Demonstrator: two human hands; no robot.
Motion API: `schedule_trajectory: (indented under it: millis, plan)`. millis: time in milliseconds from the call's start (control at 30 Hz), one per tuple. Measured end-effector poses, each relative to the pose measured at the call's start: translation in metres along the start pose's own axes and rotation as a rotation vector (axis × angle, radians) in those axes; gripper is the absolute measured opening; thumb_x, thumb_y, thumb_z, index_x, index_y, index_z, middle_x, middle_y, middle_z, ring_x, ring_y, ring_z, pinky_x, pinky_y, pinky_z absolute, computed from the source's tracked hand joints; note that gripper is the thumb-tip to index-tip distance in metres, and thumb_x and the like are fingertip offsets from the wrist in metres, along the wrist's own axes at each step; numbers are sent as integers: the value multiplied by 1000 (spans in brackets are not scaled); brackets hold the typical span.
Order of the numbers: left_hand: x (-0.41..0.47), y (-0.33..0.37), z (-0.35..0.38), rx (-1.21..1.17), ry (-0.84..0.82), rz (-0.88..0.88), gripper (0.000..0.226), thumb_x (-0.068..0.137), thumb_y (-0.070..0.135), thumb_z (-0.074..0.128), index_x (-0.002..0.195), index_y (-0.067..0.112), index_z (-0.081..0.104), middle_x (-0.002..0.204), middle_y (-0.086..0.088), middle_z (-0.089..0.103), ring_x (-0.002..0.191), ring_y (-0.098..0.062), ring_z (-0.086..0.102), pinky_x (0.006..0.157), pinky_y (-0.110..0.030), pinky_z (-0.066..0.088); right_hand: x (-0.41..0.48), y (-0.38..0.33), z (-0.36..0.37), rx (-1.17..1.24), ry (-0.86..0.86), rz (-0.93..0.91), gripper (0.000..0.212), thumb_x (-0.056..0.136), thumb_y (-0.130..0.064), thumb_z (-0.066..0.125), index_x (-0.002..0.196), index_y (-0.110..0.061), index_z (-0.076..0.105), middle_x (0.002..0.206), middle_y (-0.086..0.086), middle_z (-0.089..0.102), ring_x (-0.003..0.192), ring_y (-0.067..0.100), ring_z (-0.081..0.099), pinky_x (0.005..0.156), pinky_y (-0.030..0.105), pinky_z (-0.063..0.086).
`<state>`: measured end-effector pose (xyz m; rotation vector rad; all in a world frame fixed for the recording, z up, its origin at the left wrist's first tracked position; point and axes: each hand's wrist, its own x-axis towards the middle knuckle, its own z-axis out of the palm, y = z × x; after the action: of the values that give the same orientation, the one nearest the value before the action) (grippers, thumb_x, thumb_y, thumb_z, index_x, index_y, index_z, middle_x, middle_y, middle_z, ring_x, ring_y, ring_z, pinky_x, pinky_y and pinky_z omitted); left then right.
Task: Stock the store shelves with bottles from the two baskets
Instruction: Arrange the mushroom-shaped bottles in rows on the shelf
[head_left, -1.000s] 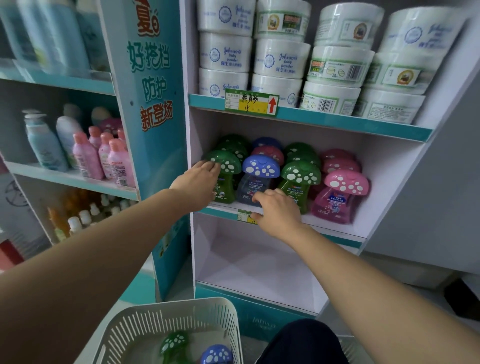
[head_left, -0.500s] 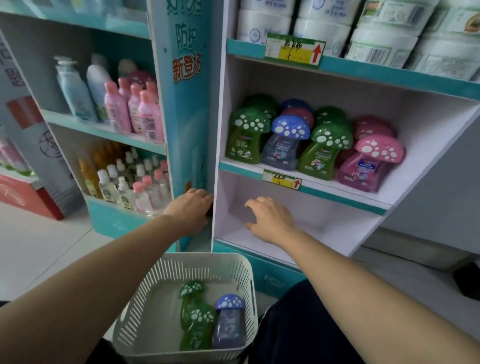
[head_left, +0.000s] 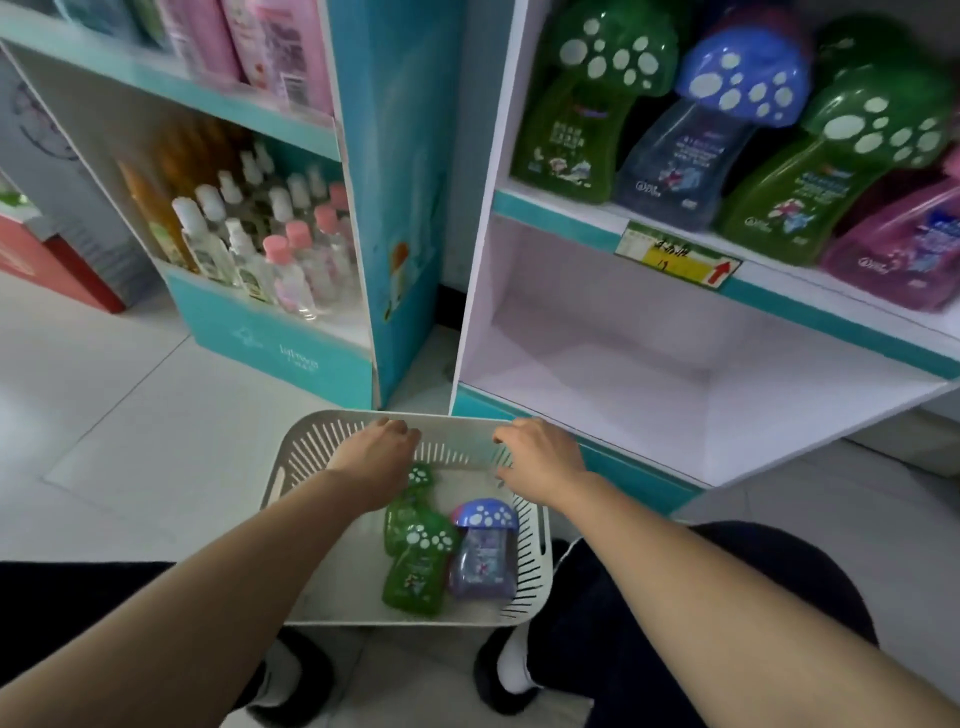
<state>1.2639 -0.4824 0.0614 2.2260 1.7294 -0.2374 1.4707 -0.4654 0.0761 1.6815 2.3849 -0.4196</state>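
Both hands are hovering over the far end of the basket (head_left: 306, 457), head view only. Left hand (head_left: 376, 457) is sitting above the far rim, fingers curled down, holding nothing, overlapping the top of a green bottle (head_left: 410, 506) below it; can't tell if it's touching. Right hand (head_left: 540, 460) is at the far right corner of the rim, fingers loosely bent, also gripping nothing; contact with the rim unclear. Basket is resting on the floor (head_left: 130, 415) just in front of the shelf unit (head_left: 478, 260), between the person's knees. Inside it: two green mushroom-cap bottles lying down, the nearer one (head_left: 415, 571) overlapping the other, and a blue-capped bottle (head_left: 485, 551) lying just beside them on the right. Bottom shelf (head_left: 597, 374) is showing only bare white board. Shelf above is carrying stocked bottles along its front: green (head_left: 576, 130), blue (head_left: 696, 150), green (head_left: 810, 192), pink (head_left: 904, 249) partly cut off by the frame. Yellow price tag (head_left: 678, 260) is hanging on that shelf's edge. Left-hand unit is holding small clear bottles (head_left: 260, 249) with white and pink caps.
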Motion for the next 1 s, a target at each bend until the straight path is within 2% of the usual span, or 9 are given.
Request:
schedule_trajectory:
  millis: [167,300,400,533,633,700,867,1000]
  plan:
    - [16,-7,56,-77,-147,-28,40,87,21,61,126,17,53,127,-2,52,120,-20,49,98,-35,47,21,6,50,-20,-191,27,37,86,-27,64,120,-15,57,119,8,57,111,27,52,86,38,47]
    - [28,-7,99,-182,-285,-91,42,83,20,64,125,17,55,127,1,52,113,-20,53,91,-34,51,34,6,91,-24,-323,62,29,85,-30,65,109,-16,57,116,8,58,108,29,54,84,38,45]
    - [39,-5,126,-210,-367,-100,44,84,16,64,127,13,53,131,-2,49,115,-20,52,93,-31,49,41,8,117,-43,-400,92,38,83,-32,65,118,-21,55,119,7,56,111,29,53,88,40,41]
    - [51,-3,155,-179,-468,-23,62,85,22,67,138,12,39,141,-6,39,128,-25,43,103,-35,42,52,14,147,-11,-456,105,61,81,-32,68,135,-17,42,127,10,52,115,31,52,96,42,43]
    - [58,-3,174,-166,-529,26,79,84,25,68,148,13,22,151,-9,28,140,-30,28,111,-41,32,59,18,164,37,-503,132,71,82,-31,67,141,-14,30,134,13,44,121,35,47,101,44,40]
    - [61,-2,182,-151,-554,59,82,86,23,65,150,14,15,153,-10,24,141,-32,24,112,-42,28,63,19,172,58,-534,145,74,82,-29,67,143,-15,27,136,13,42,123,36,45,102,45,38]
    - [67,-4,189,-187,-613,63,73,81,29,69,142,14,31,133,-16,35,125,-35,45,104,-40,41,74,18,172,24,-535,133,69,79,-33,73,136,-14,39,129,11,41,115,34,51,97,43,42]
    - [63,-9,180,-208,-647,73,73,76,27,72,140,19,36,132,-15,40,119,-33,51,99,-37,44,75,12,161,44,-545,96,74,69,-42,79,131,-17,45,125,9,46,109,33,56,88,40,46]
